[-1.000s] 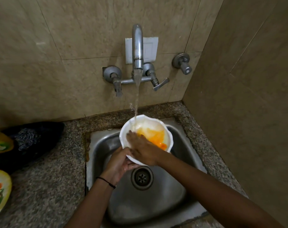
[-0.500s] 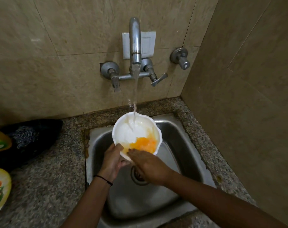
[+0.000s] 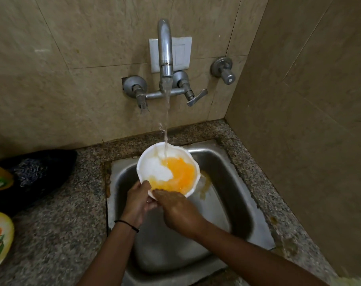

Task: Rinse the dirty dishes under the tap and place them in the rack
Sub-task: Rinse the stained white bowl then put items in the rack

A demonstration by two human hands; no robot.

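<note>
Left hand [image 3: 137, 200] grips the bowl [image 3: 155, 172] at its near-left rim, thumb hooked over the edge. Right hand [image 3: 178, 211] has bent fingertips on the near rim, at the orange water; I cannot tell whether it grips or only rubs. The bowl is held over the back of the sink [image 3: 233, 182], not resting on it. The stream from the tap [image 3: 165, 50] hits the bowl's far inside wall. Orange water fills its near-right half, and orange streaks mark the sink wall just beside it.

Risks, judged:
- Wet rim, one sure grip: bowl could slip and drop into the sink.
- Stream lands near the far rim, so a small shift could throw spray onto the counter [image 3: 52, 223] at the sink's back edge.
- Bowl looks full, so tipping it fast could slop orange water over the sink's left edge.
- Residue is plenty, so racking now would leave it dirty. No rack is in view.
</note>
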